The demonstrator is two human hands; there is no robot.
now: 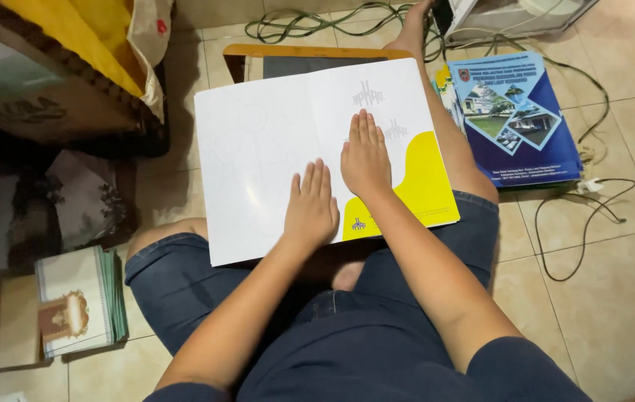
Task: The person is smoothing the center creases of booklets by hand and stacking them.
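- The left hand lies flat, palm down, fingers together and straight, on the white sheet; it grips nothing.
- The right hand lies flat too, just beside the left and a little farther up the sheet, near the centre fold; it grips nothing either.
- The sheet is an opened folder, white with a yellow patch at its lower right corner. It rests across the person's lap and right leg, on top of a wooden-framed board.
- A stack of blue folders lies on the tiled floor, right of the leg.
- Cables trail over the floor near that stack.
- A pile of cards sits on the floor to the left.
- A yellow bag stands at upper left.
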